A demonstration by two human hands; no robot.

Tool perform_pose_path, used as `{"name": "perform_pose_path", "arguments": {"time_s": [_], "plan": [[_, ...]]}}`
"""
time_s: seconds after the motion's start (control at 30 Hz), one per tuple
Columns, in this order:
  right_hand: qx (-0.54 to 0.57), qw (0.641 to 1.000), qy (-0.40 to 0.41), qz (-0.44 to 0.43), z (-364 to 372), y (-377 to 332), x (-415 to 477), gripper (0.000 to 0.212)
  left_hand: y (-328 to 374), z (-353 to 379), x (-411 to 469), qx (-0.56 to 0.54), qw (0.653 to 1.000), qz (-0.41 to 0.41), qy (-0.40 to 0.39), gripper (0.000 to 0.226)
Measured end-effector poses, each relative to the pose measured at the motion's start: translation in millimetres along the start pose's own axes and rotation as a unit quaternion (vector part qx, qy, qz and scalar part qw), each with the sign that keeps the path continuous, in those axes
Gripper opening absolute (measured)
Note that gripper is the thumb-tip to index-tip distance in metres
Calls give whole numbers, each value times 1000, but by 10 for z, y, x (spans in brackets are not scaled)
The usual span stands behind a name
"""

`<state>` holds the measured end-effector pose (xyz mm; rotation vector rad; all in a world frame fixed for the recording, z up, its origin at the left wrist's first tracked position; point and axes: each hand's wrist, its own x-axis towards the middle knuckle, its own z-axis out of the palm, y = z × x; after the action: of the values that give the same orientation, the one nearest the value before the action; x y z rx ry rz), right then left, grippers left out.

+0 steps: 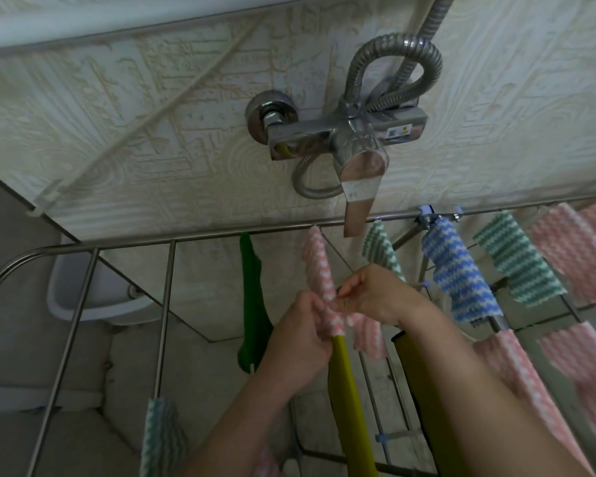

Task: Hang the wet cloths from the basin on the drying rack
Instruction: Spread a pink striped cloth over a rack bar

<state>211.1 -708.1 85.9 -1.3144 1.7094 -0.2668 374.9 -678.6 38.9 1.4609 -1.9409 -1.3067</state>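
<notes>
A pink-and-white zigzag cloth (pixel 319 270) lies bunched along a bar of the steel drying rack (pixel 166 304), pinched by the left hand (pixel 303 342) and right hand (pixel 375 294). Green, blue and pink striped cloths (pixel 458 273) already hang along the rack. A pale basin (pixel 83 297) sits low at left, behind the bars.

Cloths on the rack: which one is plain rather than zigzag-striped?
The solid green cloth, hanging left of both hands; every other hung cloth carries pink, teal or blue zigzags.
</notes>
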Motion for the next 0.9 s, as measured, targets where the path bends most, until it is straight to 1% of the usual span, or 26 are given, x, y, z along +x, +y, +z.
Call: {"name": "perform_pose_path", "arguments": {"time_s": [0.07,0.23,0.3,0.33,0.4,0.5,0.63,0.7,0.77,0.83,0.9], "plan": [[-17,1000,17,4,38,-7,-25,17,-14,55,-20,42,999,15,25,28],[-66,996,57,0,114,-12,-53,14,14,113,-66,103,987,48,117,13],[-81,994,73,-1,139,-14,-66,15,58,79,-104,138,979,68,134,5],[-86,993,81,-4,161,-12,-83,15,59,65,-132,154,976,78,131,5],[-93,990,102,-14,188,-5,-109,14,74,57,-172,173,976,82,103,10],[-109,986,123,-23,211,-23,-161,12,97,58,-191,162,983,62,63,12],[-119,980,150,-46,188,-50,-300,18,145,10,-224,150,986,49,57,19],[-127,972,185,-64,166,-80,-417,24,162,-34,-308,129,988,38,77,26],[-135,960,230,-81,132,-126,-563,32,178,-49,-405,75,992,10,98,29],[-138,946,274,-109,118,-158,-755,35,184,-31,-509,-35,993,-17,110,25],[-115,933,301,-158,100,-198,-921,35,234,-34,-595,-174,977,-46,115,25]]}}
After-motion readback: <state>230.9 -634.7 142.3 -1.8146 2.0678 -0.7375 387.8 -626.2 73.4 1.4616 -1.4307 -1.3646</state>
